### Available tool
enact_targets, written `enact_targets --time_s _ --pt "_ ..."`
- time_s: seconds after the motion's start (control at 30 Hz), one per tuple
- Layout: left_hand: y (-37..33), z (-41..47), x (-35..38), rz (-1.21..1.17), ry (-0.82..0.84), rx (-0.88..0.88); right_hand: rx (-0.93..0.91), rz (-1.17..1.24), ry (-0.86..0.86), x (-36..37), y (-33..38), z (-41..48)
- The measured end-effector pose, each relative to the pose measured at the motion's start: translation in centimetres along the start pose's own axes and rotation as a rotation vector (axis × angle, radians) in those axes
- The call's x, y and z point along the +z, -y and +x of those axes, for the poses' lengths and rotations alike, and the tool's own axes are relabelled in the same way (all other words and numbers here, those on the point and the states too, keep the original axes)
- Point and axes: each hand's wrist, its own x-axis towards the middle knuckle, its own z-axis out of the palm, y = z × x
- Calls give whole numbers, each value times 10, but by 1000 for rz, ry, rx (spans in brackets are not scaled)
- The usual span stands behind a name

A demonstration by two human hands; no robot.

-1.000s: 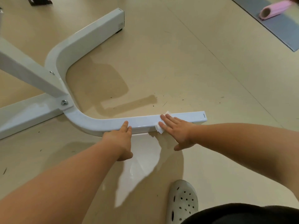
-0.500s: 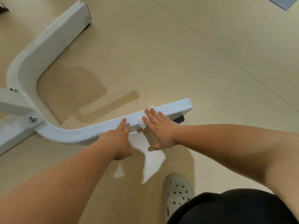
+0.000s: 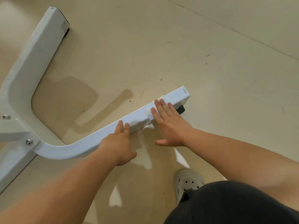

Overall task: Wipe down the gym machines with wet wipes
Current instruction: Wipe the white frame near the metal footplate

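A white U-shaped steel base of a gym machine lies on the beige floor. My right hand lies flat with straight fingers on the near leg, pressing a white wet wipe onto the bar close to its free end. The wipe is mostly hidden under my fingers. My left hand rests on the same leg just left of the wipe, its fingers on top of the bar and its thumb at the near side.
The far leg of the base runs up to the top left. A bolted crossbar joins at the left. A black rubber foot sits under the leg's end. My white clog stands on the floor below my right arm.
The view has swung left and down, so the base sits further right in frame. My right hand with the wipe sits nearer the free end of the leg than half a second ago.
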Motion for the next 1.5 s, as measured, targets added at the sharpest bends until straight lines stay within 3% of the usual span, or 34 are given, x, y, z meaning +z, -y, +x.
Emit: enact_targets --time_s 0.1,0.27,0.33,0.47,0.53,0.7,0.9,0.97,1.1,1.33,1.5 --pt "-4 4 -2 25 25 2 -5 32 -37 6 -1 -1" --pt "-4 7 -10 47 40 3 285 144 -85 -8 -45 3" --pt "-3 5 -11 52 52 3 262 151 -88 -6 -45 1" --pt "-5 8 -18 87 51 34 -3 22 -129 13 -12 -6" --pt "-9 11 -23 137 41 40 -33 -27 -167 20 -7 -5" --pt "-15 11 -28 225 56 27 290 205 -237 24 -17 -5" --pt "-10 11 -30 248 116 49 375 352 -179 13 -8 -1" --pt "-12 13 -39 327 46 90 400 409 -217 18 -4 -7" --pt "-30 27 -54 362 -55 282 443 749 -242 38 34 -18" --pt "-37 37 -64 406 2 305 570 1506 -521 23 73 30" --pt "-36 39 -65 381 25 307 806 1623 -701 5 41 50"
